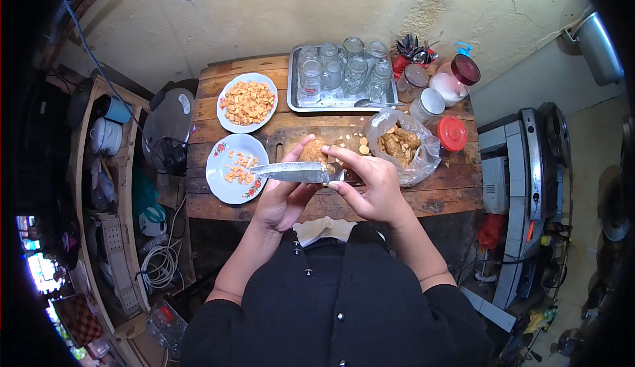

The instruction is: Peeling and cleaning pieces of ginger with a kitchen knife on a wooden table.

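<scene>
My left hand (279, 199) holds a rough brown tuber (313, 152) above a wooden cutting board (291, 136). In my right hand (373, 184) is a knife (290, 171), its blade pointing left across the tuber's near side; my fingers hide most of the handle. To the left, a flowered white plate (217, 178) holds a few small orange cubes (240, 168). Behind it, a second plate (222, 119) carries a heap of the same cubes (249, 102). Right of the board, a clear plastic bag (421, 161) contains brown tubers or peelings (398, 145).
A metal tray (293, 100) of upturned glass mugs (354, 74) and a spoon (369, 103) stands at the table's back. Lidded jars (427, 103), a red-lidded container (451, 133) and a cutlery holder (401, 64) crowd the right. Round orange slices (364, 145) lie on the board.
</scene>
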`<action>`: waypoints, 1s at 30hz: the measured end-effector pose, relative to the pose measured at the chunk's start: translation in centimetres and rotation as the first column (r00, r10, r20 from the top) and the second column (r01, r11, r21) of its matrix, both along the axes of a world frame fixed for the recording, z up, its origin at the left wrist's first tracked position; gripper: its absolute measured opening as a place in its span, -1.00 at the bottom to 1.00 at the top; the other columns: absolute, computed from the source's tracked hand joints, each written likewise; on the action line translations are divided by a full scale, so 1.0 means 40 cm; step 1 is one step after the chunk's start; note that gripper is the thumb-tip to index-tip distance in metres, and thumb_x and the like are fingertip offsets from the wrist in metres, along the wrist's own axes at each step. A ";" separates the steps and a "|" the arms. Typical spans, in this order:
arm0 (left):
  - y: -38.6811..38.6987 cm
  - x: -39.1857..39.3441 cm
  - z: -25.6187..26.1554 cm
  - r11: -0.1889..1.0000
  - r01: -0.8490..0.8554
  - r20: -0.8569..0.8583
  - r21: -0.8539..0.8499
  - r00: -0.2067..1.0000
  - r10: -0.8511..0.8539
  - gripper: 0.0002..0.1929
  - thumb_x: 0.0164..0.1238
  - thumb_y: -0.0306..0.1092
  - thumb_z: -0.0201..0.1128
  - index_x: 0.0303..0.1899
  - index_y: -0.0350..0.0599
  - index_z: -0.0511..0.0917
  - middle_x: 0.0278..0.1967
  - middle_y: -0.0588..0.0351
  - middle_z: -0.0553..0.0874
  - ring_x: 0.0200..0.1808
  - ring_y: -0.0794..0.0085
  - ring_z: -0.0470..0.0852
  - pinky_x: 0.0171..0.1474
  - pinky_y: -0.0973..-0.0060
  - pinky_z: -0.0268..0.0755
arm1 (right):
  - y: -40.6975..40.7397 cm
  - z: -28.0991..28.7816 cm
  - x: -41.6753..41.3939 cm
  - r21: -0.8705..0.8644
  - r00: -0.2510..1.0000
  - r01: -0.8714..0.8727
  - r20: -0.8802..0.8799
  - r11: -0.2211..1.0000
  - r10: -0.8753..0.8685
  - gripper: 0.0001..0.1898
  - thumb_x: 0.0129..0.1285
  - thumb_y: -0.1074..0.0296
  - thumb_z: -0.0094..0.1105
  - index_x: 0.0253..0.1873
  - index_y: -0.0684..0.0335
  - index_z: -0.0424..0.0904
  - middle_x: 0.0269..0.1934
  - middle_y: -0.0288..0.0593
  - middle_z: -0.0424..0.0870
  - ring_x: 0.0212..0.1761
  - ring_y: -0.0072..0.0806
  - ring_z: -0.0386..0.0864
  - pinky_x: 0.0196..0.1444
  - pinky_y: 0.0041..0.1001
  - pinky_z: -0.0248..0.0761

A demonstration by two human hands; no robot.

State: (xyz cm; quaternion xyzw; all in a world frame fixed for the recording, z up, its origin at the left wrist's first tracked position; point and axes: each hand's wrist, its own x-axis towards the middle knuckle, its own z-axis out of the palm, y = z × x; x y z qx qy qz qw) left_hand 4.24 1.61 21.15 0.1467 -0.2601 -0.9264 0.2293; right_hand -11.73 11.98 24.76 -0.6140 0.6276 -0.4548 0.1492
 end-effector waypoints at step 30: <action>-0.013 0.005 -0.002 0.989 0.105 -0.030 -0.101 0.994 -0.108 -0.28 0.41 -0.10 0.14 0.44 -0.20 0.01 -0.09 0.11 0.59 -0.17 0.48 0.54 -0.10 0.48 0.46 | -0.004 -0.035 -0.003 0.042 0.980 -0.043 0.194 0.998 0.034 -0.58 0.14 0.40 0.21 0.14 0.27 0.54 -0.11 -0.03 0.68 -0.35 -0.31 0.66 -0.29 -0.47 0.47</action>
